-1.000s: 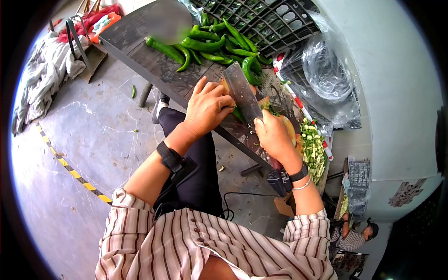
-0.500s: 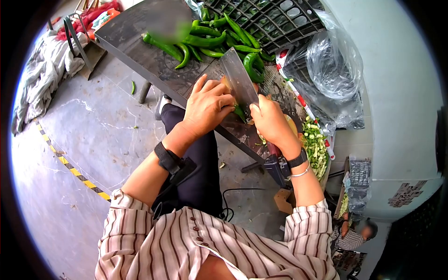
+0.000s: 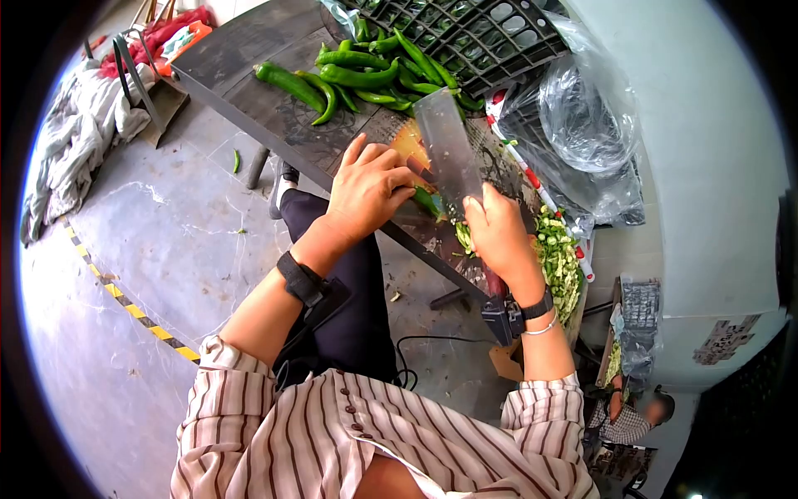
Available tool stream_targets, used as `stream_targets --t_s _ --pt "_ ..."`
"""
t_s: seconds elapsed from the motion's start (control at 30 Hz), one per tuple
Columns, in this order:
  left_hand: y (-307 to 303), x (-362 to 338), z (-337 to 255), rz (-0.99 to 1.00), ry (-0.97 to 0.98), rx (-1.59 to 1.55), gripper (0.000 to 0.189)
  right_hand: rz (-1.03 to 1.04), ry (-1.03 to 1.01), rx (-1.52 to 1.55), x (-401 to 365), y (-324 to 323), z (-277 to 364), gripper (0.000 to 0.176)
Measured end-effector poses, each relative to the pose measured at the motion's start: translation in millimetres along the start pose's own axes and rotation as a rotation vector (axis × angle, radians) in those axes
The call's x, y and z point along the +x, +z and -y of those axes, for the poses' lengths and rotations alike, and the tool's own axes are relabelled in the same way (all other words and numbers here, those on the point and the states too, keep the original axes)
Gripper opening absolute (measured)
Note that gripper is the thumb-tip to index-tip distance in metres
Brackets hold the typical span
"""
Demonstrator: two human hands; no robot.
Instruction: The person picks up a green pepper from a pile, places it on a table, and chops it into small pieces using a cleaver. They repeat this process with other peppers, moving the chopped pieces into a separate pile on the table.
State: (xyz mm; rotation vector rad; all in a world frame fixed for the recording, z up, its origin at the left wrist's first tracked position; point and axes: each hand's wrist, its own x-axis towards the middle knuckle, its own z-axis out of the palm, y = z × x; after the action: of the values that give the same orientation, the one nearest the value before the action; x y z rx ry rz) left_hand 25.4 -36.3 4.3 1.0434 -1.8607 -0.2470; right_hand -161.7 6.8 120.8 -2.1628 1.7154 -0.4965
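Observation:
My left hand point(image 3: 371, 181) is closed, its fingertips pressing a short piece of green chili pepper point(image 3: 427, 200) on the dark table. In my right hand point(image 3: 501, 233) is the handle of a cleaver point(image 3: 449, 145). Its broad blade points away from me, just right of the pepper piece and apart from my left fingers. Freshly cut bits point(image 3: 464, 238) lie between the pepper and my right hand. Beyond the blade is a heap of whole green chili peppers point(image 3: 359, 76). The lower side of the pepper under my left fingers is hidden.
Chopped pepper point(image 3: 559, 262) is piled by the table's right edge. A black plastic crate point(image 3: 499, 41) stands at the back, beside clear plastic bags point(image 3: 582, 125). The table edge point(image 3: 274, 145) runs diagonally before me. Another person point(image 3: 628, 420) sits at lower right.
My right hand and the cleaver have shifted right, away from my left hand, uncovering the board and cut bits. My left hand stays on the pepper. The blur over the heap is gone.

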Motion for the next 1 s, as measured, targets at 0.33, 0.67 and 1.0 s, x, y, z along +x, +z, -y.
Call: stream_targets --t_s 0.33,0.67,1.0 --pt "-1.4 0.3 -0.2 0.007 0.001 -0.004 0.011 0.078 -0.027 -0.062 -3.6 5.1 6.1 0.016" --pt "-3.0 -0.5 -0.5 0.024 -0.008 0.006 0.011 0.171 -0.061 -0.129 8.7 -0.6 14.3 0.017" --pt "0.7 1.4 -0.7 -0.008 0.003 0.015 0.012 0.173 0.048 -0.133 18.9 1.2 12.7 0.021"
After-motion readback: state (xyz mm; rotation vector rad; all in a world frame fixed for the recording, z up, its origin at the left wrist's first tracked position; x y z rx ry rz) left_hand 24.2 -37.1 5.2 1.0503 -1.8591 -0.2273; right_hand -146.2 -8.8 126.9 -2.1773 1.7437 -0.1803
